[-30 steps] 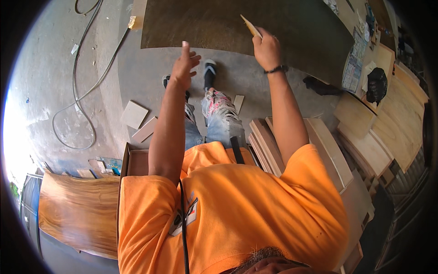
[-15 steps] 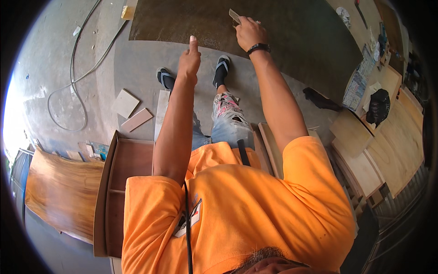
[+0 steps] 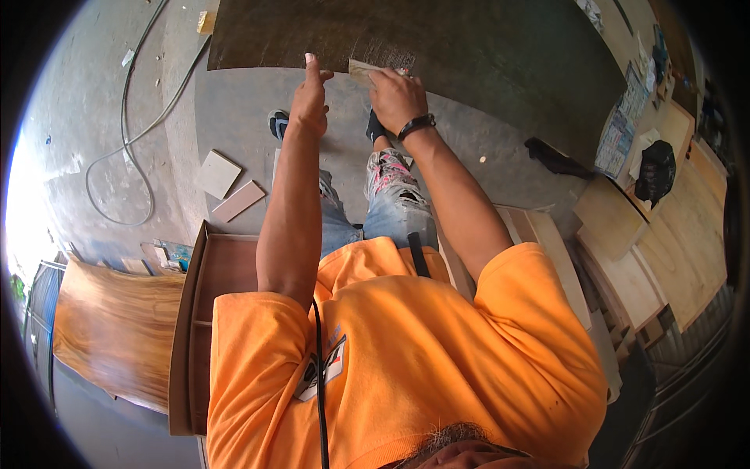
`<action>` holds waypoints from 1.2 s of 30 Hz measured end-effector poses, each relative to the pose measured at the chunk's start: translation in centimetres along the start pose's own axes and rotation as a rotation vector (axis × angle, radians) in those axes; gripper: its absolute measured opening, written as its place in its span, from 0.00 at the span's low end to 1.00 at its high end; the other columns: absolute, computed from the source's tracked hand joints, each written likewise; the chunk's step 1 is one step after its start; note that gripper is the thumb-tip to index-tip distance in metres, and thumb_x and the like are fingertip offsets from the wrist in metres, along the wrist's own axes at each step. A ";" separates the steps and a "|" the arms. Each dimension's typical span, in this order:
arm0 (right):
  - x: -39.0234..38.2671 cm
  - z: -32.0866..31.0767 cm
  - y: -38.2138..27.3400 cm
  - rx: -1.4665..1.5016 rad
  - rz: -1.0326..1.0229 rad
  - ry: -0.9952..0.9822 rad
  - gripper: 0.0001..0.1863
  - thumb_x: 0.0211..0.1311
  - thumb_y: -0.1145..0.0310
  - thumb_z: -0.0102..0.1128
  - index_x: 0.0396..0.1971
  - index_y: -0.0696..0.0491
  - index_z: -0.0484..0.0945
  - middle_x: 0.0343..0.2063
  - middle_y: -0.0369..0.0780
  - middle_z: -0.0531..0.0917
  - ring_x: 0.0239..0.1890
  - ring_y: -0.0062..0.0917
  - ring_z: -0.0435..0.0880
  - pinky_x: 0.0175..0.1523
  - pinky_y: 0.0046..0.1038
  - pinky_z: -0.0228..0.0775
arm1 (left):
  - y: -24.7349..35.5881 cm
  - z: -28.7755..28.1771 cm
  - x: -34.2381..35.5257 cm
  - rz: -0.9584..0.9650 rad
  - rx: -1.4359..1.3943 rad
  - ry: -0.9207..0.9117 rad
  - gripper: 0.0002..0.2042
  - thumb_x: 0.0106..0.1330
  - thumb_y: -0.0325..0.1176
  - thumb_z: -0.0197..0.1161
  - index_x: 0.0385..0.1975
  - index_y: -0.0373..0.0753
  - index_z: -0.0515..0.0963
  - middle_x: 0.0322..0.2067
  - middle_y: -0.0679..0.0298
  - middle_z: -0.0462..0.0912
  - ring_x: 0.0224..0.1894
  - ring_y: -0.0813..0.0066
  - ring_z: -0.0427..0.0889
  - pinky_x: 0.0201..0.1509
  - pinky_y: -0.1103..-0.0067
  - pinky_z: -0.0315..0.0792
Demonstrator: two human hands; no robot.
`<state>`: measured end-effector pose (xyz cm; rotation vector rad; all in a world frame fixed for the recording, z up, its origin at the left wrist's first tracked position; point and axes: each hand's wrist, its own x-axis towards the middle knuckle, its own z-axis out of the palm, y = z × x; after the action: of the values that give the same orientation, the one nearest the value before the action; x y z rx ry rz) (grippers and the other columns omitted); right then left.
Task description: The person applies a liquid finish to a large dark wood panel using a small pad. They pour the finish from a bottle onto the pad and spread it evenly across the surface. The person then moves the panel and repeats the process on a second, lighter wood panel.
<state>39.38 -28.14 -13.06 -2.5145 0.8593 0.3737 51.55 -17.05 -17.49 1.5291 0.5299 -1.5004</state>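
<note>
As the head view shows, right hand (image 3: 398,95) clamped on pale flat tool (image 3: 360,71) at near edge of dark panel (image 3: 500,59); left hand (image 3: 310,108) loosely open, seemingly empty. Pale streaks (image 3: 401,58) beside tool suggest partial progress; how much remains, cannot tell.

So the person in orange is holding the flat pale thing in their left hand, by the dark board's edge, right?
Wrong hand: the head view shows the flat pale thing in the right hand, by the edge of the dark board.
</note>
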 end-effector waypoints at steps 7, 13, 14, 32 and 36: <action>-5.3 1.2 0.2 0.215 0.037 -0.073 0.11 0.54 0.68 0.50 0.36 0.51 0.78 0.33 0.42 0.81 0.39 0.39 0.79 0.46 0.40 0.66 | 0.8 -0.6 -0.7 0.021 0.054 -0.032 0.44 0.59 0.72 0.34 0.57 0.33 0.67 0.65 0.47 0.51 0.68 0.52 0.47 0.66 0.56 0.45; -2.2 -7.5 3.7 0.295 0.177 0.221 0.15 0.55 0.69 0.47 0.40 0.52 0.78 0.35 0.47 0.81 0.39 0.43 0.79 0.44 0.39 0.70 | 0.7 -0.4 -1.6 0.013 0.071 -0.073 0.45 0.59 0.71 0.33 0.59 0.32 0.64 0.65 0.51 0.56 0.68 0.53 0.50 0.66 0.56 0.45; -0.7 -7.5 5.2 0.240 0.094 0.332 0.15 0.55 0.68 0.48 0.40 0.52 0.78 0.36 0.46 0.81 0.39 0.43 0.79 0.44 0.39 0.71 | 0.5 0.1 -1.6 -0.013 0.076 -0.092 0.46 0.59 0.72 0.33 0.60 0.32 0.61 0.65 0.53 0.56 0.68 0.54 0.49 0.66 0.55 0.43; 4.3 -2.8 8.2 -0.044 0.141 0.136 0.13 0.55 0.63 0.50 0.37 0.49 0.79 0.37 0.41 0.81 0.40 0.39 0.80 0.47 0.41 0.70 | -2.3 4.6 -0.8 -0.036 0.024 -0.144 0.44 0.60 0.69 0.37 0.60 0.30 0.60 0.63 0.53 0.59 0.67 0.57 0.51 0.66 0.57 0.45; 1.7 -2.1 7.2 -0.017 0.083 0.018 0.11 0.53 0.64 0.52 0.36 0.47 0.79 0.34 0.40 0.82 0.38 0.39 0.80 0.45 0.41 0.70 | -2.7 4.1 -0.2 -0.024 0.015 -0.154 0.44 0.60 0.70 0.36 0.61 0.31 0.60 0.64 0.55 0.58 0.68 0.57 0.48 0.66 0.56 0.43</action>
<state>36.38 -35.15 -14.29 -2.5073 0.9735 0.3876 47.02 -18.99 -17.57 1.4094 0.4493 -1.6285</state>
